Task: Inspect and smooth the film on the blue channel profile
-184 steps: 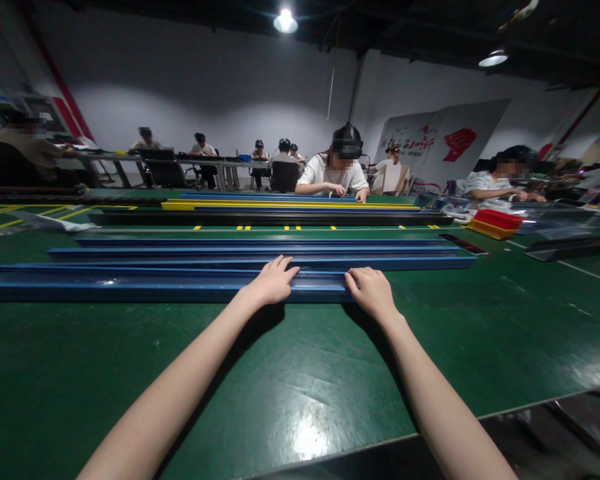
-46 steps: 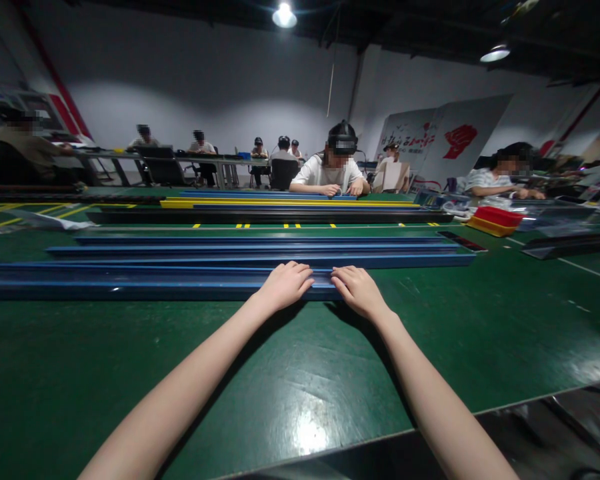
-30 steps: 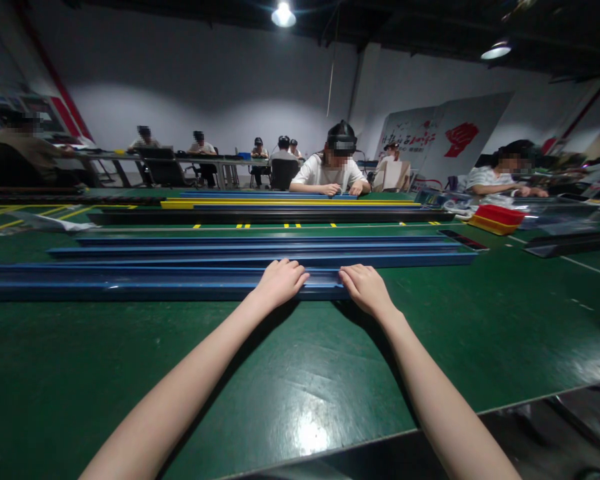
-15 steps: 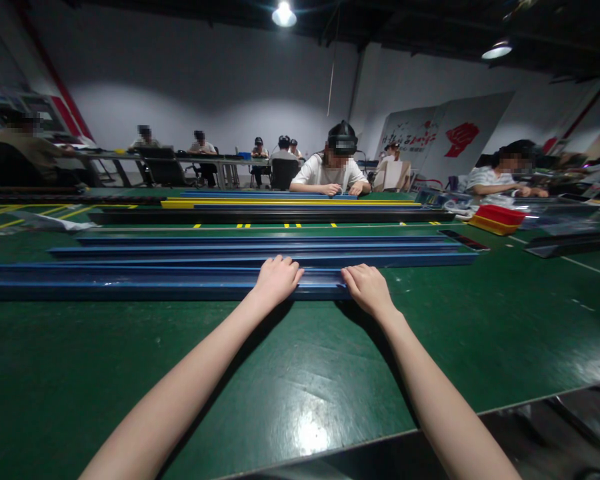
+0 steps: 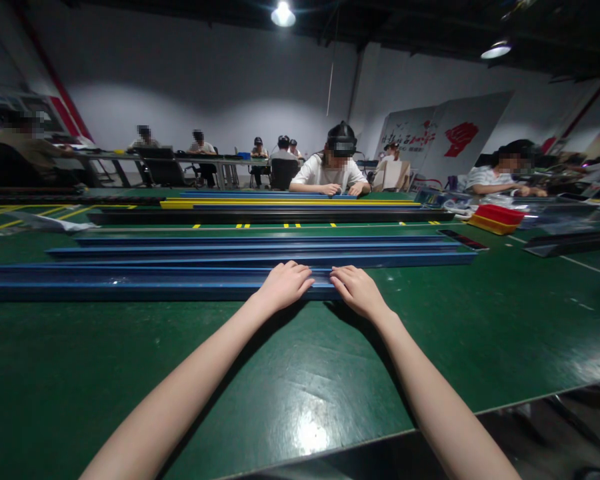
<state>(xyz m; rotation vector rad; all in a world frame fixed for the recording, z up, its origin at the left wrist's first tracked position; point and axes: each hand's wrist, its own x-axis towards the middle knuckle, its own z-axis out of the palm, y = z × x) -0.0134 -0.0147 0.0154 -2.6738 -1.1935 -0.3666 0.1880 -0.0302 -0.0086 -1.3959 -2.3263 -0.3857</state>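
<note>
A long blue channel rail (image 5: 130,285) lies crosswise on the green table, running off the left edge of the view. My left hand (image 5: 286,285) is closed over the rail near its right end, fingers across the far rim and thumb toward the near side. Over the end itself, my right hand (image 5: 357,288) grips in the same way, hiding the tip. A short stretch of the rail's groove shows between the two hands. Just behind lie several more blue rails (image 5: 410,259), parallel and apart from my hands.
Farther back on the green table (image 5: 280,387) are a black rail (image 5: 280,215) and a yellow rail (image 5: 220,203). A phone (image 5: 463,240) and red and yellow bins (image 5: 496,219) are to the right. A co-worker (image 5: 333,173) sits opposite; other people sit behind.
My left hand has slid a little right along the rail and my right hand a little left. The gap between them is narrower. The rail looks unmoved.
</note>
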